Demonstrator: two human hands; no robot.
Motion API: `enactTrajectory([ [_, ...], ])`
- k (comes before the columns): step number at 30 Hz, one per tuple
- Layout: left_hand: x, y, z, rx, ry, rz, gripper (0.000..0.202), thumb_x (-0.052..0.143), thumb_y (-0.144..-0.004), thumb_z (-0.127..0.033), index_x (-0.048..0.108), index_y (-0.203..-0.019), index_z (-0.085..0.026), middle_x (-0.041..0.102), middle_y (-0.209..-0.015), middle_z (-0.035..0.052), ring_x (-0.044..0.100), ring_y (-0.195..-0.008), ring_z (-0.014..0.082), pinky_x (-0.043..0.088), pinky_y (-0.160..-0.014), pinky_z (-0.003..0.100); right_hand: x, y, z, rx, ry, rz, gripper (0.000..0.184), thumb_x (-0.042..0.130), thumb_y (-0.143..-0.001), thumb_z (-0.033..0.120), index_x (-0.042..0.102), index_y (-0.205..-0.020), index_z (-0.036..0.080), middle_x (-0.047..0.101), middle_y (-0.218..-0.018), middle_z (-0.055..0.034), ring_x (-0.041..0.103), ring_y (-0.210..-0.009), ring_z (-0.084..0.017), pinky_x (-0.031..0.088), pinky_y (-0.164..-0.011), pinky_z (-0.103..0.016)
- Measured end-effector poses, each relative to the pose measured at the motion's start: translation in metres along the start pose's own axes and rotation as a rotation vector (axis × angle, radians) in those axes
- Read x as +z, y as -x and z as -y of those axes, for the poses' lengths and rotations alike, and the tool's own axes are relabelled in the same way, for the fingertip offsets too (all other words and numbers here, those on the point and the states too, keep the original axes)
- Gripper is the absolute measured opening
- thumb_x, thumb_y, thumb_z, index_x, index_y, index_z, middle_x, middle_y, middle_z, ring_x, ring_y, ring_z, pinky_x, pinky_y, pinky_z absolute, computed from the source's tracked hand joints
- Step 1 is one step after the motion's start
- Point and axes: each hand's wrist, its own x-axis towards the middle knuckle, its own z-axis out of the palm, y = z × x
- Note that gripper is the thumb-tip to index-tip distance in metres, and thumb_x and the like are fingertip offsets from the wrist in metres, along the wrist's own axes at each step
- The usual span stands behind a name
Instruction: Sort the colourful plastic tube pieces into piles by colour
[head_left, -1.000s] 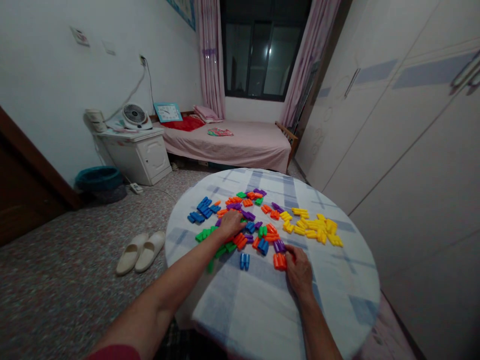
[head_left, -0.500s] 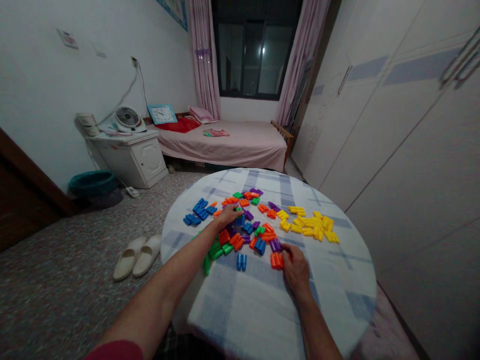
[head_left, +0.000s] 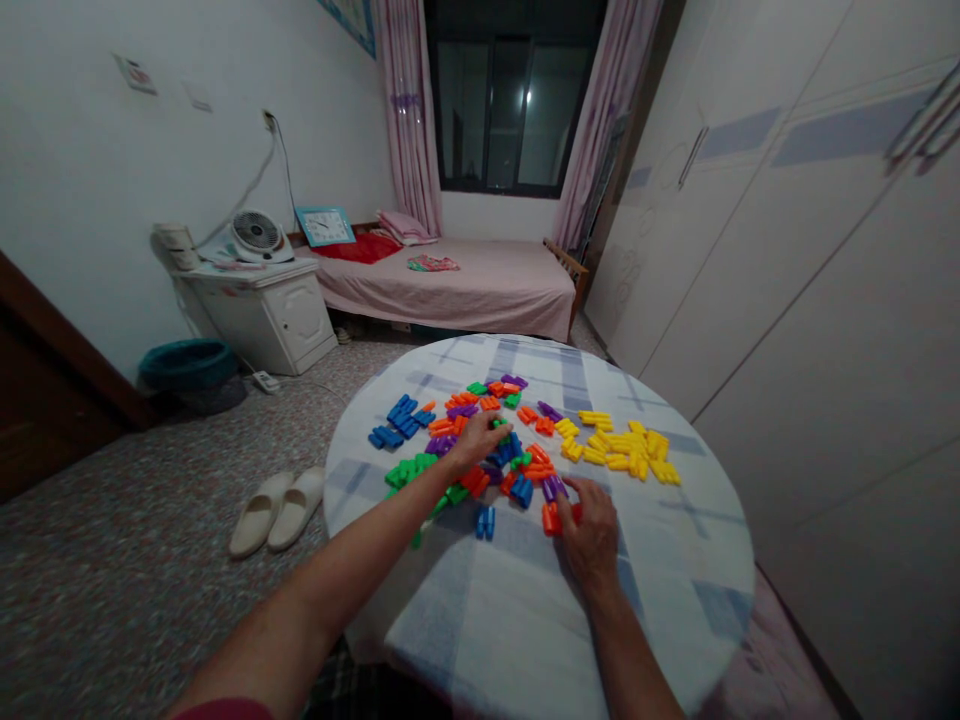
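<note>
My left hand (head_left: pixel 478 442) reaches over the middle of the pile, fingers pinched on a small green plastic block (head_left: pixel 501 425). Blue blocks (head_left: pixel 510 447) lie just beneath its fingertips. At the pile's near right edge, my right hand (head_left: pixel 592 520) has its thumb and fingers apart, with the thumb over an orange block (head_left: pixel 551 519). A purple block (head_left: pixel 553 487) lies beside its index finger. Green blocks (head_left: pixel 409 470) are grouped left of the pile, partly hidden by my left forearm. Blue blocks (head_left: pixel 403 415) sit farther left, and yellow blocks (head_left: pixel 630 445) form a group at the right.
The round table (head_left: pixel 465 620) has a checked white and blue cloth. A single blue block (head_left: pixel 485 522) lies toward the near side. Beyond stand a bed (head_left: pixel 465 295) and a white cabinet (head_left: pixel 289 320). Slippers (head_left: pixel 277 515) are on the floor at left; a wardrobe (head_left: pixel 787 260) is at right.
My left hand has moved right with the green block, uncovering purple and orange blocks behind it. My right hand has shifted slightly left, its thumb now over the orange block.
</note>
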Motion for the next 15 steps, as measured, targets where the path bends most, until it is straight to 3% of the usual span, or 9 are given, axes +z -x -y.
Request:
enactTrajectory([
  [7, 0.053, 0.036, 0.003, -0.017, -0.019, 0.128, 0.023, 0.062, -0.071, -0.037, 0.057, -0.073, -0.014, 0.052, -0.060, -0.0039, 0.050, -0.054, 0.0085, 0.041, -0.047, 0.018, 0.009, 0.006, 0.003, -0.154, 0.097, 0.067, 0.042, 0.050, -0.083, 0.038, 0.050, -0.120, 0.018, 0.058, -0.115, -0.0114, 0.046, -0.113, -0.026, 0.034, -0.095, -0.042],
  [15, 0.052, 0.039, -0.006, -0.038, 0.092, 0.156, 0.024, 0.066, -0.069, -0.036, 0.057, -0.070, -0.013, 0.054, -0.059, -0.0031, 0.054, -0.055, 0.0092, 0.045, -0.051, 0.019, 0.008, 0.005, 0.009, -0.087, 0.030, 0.063, 0.032, 0.045, -0.086, 0.039, 0.057, -0.107, 0.017, 0.059, -0.098, -0.0095, 0.049, -0.095, -0.024, 0.039, -0.086, -0.040],
])
